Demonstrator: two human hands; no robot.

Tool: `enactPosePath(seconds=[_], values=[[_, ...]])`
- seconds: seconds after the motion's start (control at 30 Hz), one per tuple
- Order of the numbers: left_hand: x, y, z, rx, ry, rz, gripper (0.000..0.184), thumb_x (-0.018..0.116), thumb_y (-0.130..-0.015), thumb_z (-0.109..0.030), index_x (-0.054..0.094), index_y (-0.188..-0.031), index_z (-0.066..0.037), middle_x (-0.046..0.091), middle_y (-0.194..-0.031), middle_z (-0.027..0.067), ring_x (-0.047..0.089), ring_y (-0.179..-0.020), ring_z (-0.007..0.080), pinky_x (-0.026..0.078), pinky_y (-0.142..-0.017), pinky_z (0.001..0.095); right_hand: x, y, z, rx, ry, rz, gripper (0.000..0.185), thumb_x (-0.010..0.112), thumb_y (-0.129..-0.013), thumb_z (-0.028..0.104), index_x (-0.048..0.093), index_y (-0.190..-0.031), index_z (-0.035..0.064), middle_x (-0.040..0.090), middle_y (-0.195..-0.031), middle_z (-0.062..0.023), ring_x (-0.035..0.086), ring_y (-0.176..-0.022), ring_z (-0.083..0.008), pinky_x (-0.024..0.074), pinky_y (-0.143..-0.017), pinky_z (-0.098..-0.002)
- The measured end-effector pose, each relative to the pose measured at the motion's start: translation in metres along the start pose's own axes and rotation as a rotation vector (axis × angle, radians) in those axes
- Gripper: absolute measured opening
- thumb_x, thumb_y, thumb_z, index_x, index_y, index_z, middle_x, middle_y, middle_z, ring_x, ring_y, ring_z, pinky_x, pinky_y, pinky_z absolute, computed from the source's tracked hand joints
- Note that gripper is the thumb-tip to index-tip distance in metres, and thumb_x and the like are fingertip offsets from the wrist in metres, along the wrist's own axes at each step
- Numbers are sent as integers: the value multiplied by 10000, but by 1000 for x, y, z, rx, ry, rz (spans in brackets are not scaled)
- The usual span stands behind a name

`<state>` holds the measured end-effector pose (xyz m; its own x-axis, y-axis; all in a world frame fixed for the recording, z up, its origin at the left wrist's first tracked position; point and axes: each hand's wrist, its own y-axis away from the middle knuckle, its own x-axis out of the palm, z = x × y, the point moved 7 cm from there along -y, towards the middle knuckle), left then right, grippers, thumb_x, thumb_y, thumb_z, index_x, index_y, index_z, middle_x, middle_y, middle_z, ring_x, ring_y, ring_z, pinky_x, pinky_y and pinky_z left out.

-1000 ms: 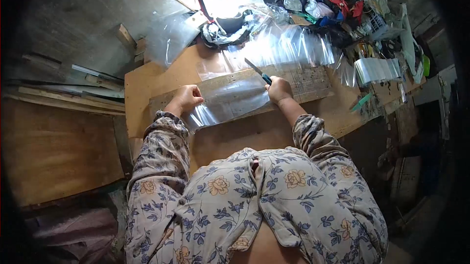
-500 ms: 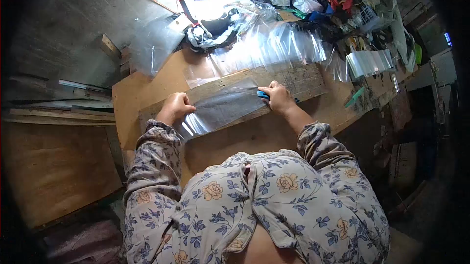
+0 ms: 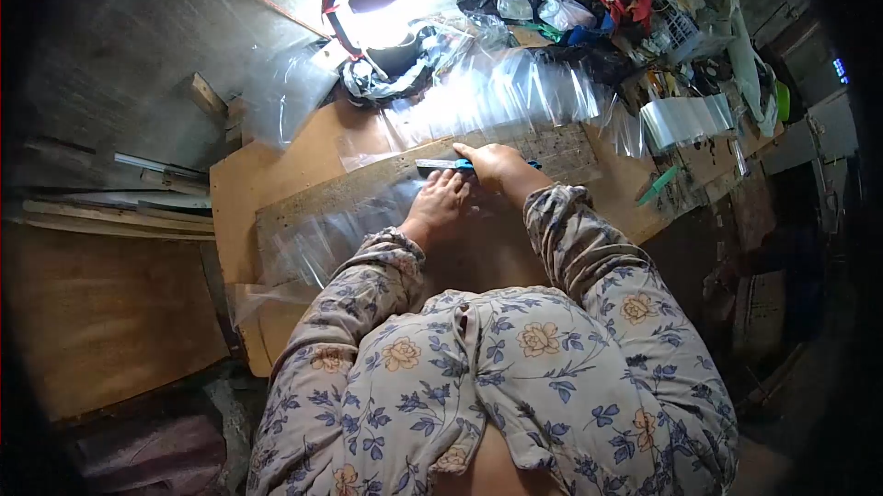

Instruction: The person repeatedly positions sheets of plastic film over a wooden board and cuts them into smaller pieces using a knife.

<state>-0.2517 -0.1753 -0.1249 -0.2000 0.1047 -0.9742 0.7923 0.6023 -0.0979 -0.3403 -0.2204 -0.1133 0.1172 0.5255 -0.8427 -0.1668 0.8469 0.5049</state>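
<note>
Presently, the right hand (image 3: 498, 166) grips one blue-handled cutter (image 3: 464, 164), its blade over one plank (image 3: 563, 153) on the worktop (image 3: 244, 174). Left hand (image 3: 438, 209): palm down, unclenched, just beside the blade, resting on plastic film (image 3: 317, 237) across the plank (sheet count unclear). One lit lamp (image 3: 332, 13) at the back. One lattice crate (image 3: 681, 29), upper right; its contents cannot be made out.

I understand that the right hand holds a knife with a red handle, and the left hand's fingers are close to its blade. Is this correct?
Not entirely: the handle is blue, not red, as the head view shows. The right hand does hold the knife, and the left hand's fingers are close to its blade.
</note>
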Motion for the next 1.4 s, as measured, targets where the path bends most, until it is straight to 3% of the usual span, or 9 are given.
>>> enactPosePath(seconds=[0.03, 0.13, 0.2, 0.3, 0.37, 0.43, 0.63, 1.33, 1.4], values=[[1, 0, 3, -51, -11, 81, 500, 453, -819, -414, 469, -1174, -63, 461, -1160, 117, 353, -1170, 260, 229, -994, 401, -1, 2, 1, 3, 3, 20, 785, 639, -691, 112, 236, -1349, 255, 579, -1049, -150, 563, -960, -294, 454, -786, -383], [-11, 2, 6, -63, 18, -31, 475, 441, -818, -418, 466, -1191, -124, 451, -1199, 89, 333, -1188, 265, 187, -980, 517, 8, 3, -4, -11, -11, -13, 803, 627, -690, 97, 208, -1360, 239, 586, -1027, -158, 570, -939, -308, 458, -769, -397], [-13, 3, 8, -100, 67, 109, 455, 421, -827, -408, 448, -1222, -184, 427, -1257, 43, 276, -1240, 265, 162, -971, 576, 13, 10, -17, 63, -139, -129, 820, 638, -681, 116, 193, -1365, 198, 589, -998, -179, 574, -914, -326, 459, -757, -408], [-1, 4, 16, -125, 31, 176, 450, 415, -832, -391, 432, -1241, -205, 376, -1316, 24, 233, -1270, 268, 134, -983, 583, 32, 39, -31, 126, -252, -176, 773, 658, -668, 150, 251, -1325, 148, 588, -962, -207, 570, -902, -349, 453, -756, -422], [0, 5, 16, -82, -27, 76, 453, 415, -834, -376, 409, -1265, -235, 308, -1369, 1, 190, -1294, 272, 119, -991, 582, 52, 65, -44, 173, -406, -224, 697, 680, -660, 199, 326, -1253, 111, 570, -988, -232, 553, -927, -363, 445, -764, -428], [0, 5, 16, -74, -12, 80, 457, 415, -834, -371, 398, -1274, -246, 289, -1379, -8, 180, -1297, 274, 121, -992, 579, 68, 101, -56, 14, -523, -495, 634, 675, -683, 253, 346, -1197, 82, 545, -1026, -224, 547, -923, -368, 439, -779, -443], [1, 4, 16, -77, -24, 113, 470, 403, -844, -365, 355, -1302, -272, 263, -1392, -31, 160, -1305, 271, 113, -1003, 554, 72, 173, -35, -62, -544, -519, 324, 540, -725, 83, 484, -1044, 65, 519, -929, -182, 532, -838, -370, 449, -726, -435], [-5, 5, 15, -105, -20, 121, 590, 486, -796, -410, 310, -1326, -220, 239, -1405, -17, 143, -1314, 266, 109, -1009, 566, 70, 99, -19, 31, -431, -584, 305, 592, -736, 111, 534, -1035, 82, 481, -952, -130, 555, -828, -325, 470, -711, -404], [-5, 4, 14, -113, -28, 157, 603, 490, -796, -416, 295, -1333, -224, 225, -1412, -16, 134, -1317, 264, 114, -1011, 560, 69, 103, -28, 36, -463, -594, 286, 581, -745, 142, 513, -1022, 126, 462, -1016, -139, 566, -806, -350, 478, -702, -439]])
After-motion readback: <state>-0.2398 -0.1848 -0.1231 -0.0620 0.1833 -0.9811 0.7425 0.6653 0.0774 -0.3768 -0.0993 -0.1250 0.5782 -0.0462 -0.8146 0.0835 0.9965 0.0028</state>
